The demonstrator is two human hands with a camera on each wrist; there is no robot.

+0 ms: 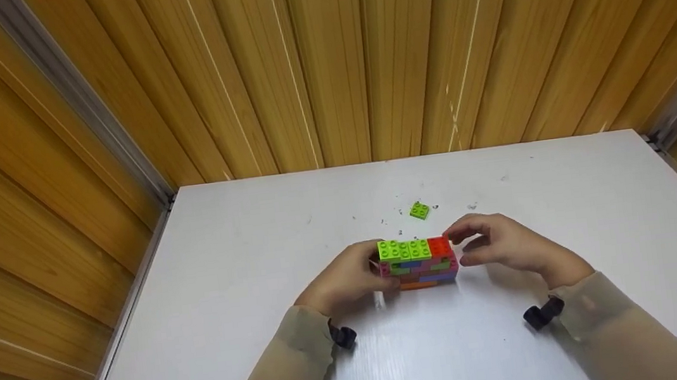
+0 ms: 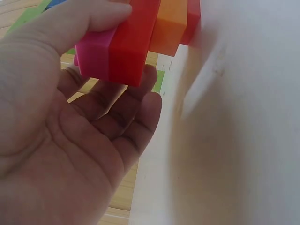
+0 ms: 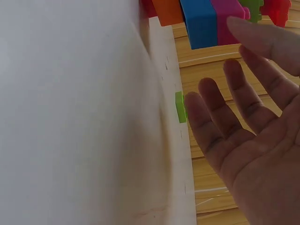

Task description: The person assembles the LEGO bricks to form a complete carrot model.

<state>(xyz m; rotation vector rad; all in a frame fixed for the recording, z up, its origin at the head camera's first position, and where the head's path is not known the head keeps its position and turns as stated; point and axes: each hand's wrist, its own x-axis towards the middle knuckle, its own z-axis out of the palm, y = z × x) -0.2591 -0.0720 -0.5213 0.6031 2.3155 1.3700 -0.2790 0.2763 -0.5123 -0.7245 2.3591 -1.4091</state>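
A wall of stacked toy building bricks stands on the white table in the head view, its top row two lime green bricks and a red one at the right. My left hand grips its left end, thumb on the near face and fingers behind. In the left wrist view the thumb lies over a pink and a red brick. At the right end is my right hand, fingers spread and loosely bent. Its thumb overlaps a pink brick beside a blue brick in the right wrist view.
A loose lime green brick lies behind the wall, among small dark specks on the white table. Wood-patterned panels rise at the back and both sides of the table. A dark band sits on each wrist.
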